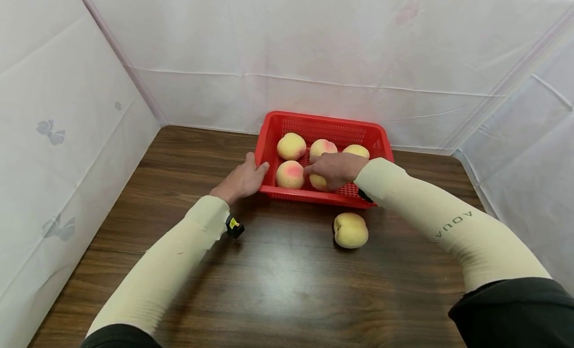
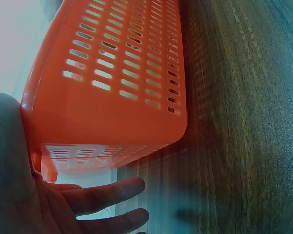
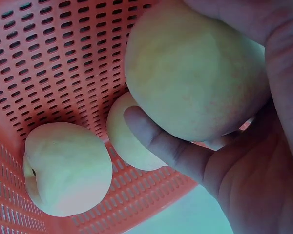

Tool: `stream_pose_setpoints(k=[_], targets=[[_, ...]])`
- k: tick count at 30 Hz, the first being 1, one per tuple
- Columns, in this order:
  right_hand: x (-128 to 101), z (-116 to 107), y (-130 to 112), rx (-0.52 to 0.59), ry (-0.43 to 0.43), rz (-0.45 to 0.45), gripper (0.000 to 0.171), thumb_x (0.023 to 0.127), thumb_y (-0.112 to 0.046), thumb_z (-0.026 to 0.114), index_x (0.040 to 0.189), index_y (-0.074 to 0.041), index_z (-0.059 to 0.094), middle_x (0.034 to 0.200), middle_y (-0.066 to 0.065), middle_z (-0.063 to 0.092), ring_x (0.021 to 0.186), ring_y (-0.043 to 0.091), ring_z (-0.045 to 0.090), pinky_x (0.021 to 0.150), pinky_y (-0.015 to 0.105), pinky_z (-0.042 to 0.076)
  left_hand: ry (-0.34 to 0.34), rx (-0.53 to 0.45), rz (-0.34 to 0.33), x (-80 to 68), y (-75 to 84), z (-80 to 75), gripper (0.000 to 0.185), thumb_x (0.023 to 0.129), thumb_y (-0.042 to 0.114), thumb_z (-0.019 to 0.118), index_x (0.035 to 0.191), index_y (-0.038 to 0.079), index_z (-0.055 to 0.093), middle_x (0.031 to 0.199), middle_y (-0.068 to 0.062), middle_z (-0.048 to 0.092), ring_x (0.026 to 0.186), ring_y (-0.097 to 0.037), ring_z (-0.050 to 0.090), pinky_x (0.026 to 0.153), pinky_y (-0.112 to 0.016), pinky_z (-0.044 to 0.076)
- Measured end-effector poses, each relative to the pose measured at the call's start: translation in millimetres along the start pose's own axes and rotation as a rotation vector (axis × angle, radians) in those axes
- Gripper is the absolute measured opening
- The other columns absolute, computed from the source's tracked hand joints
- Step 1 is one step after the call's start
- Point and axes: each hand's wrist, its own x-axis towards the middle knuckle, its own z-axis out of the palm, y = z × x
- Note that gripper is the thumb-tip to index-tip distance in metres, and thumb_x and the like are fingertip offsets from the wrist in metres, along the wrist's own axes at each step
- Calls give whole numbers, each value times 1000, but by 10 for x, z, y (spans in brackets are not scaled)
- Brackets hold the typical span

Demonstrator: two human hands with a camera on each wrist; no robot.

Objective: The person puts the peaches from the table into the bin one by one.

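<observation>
right hand (image 1: 337,169) is inside the red basket (image 1: 269,138), grip wrapped round a peach (image 3: 195,73) just above the mesh floor; left hand (image 1: 242,181) steadies the basket's near-left corner, fingers loose, thumb on rim; one spare peach (image 1: 350,230) on bench (image 1: 278,283), nearer right arm

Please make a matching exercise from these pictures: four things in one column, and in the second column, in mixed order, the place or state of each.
1. red perforated plastic basket
2. left hand
3. right hand
4. lone round yellow peach

a. lies on the brown wooden table, outside the basket
b. holds a pale peach in its grip
c. stands at the table's far edge
d. rests on the basket's left rim

Pairs: 1-c, 2-d, 3-b, 4-a
</observation>
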Motion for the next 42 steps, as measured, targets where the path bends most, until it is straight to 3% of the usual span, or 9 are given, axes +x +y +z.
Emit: stream_pose_setpoints(k=[10, 22, 27, 42], targets=[[74, 6, 13, 18, -86, 61, 53, 89, -5, 77, 135, -28, 63, 110, 4, 61, 98, 22, 59, 84, 38, 59, -5, -13, -2, 5, -6, 1, 51, 109, 45, 39, 143, 9, 28, 112, -15, 56, 95, -27, 58, 80, -38, 47], [137, -2, 25, 8, -131, 85, 51, 87, -7, 80, 131, -27, 62, 111, 4, 60, 103, 23, 56, 87, 40, 58, -8, -16, -15, 5, -10, -25, 52, 109, 45, 41, 144, 10, 27, 114, -14, 56, 96, -27, 58, 79, -38, 48], [160, 27, 29, 26, -148, 80, 50, 88, -8, 79, 131, -24, 60, 110, 4, 62, 104, 23, 56, 93, 42, 57, -33, -21, -36, 0, -19, -15, 54, 109, 45, 42, 146, 11, 25, 116, -14, 55, 98, -27, 58, 80, -37, 49], [181, 57, 33, 11, -127, 23, 40, 89, 0, 72, 124, -17, 60, 105, 5, 63, 97, 22, 54, 92, 38, 54, -24, -15, -20, 16, -21, 2, 56, 109, 46, 42, 148, 10, 24, 117, -14, 56, 98, -27, 60, 81, -38, 50]])
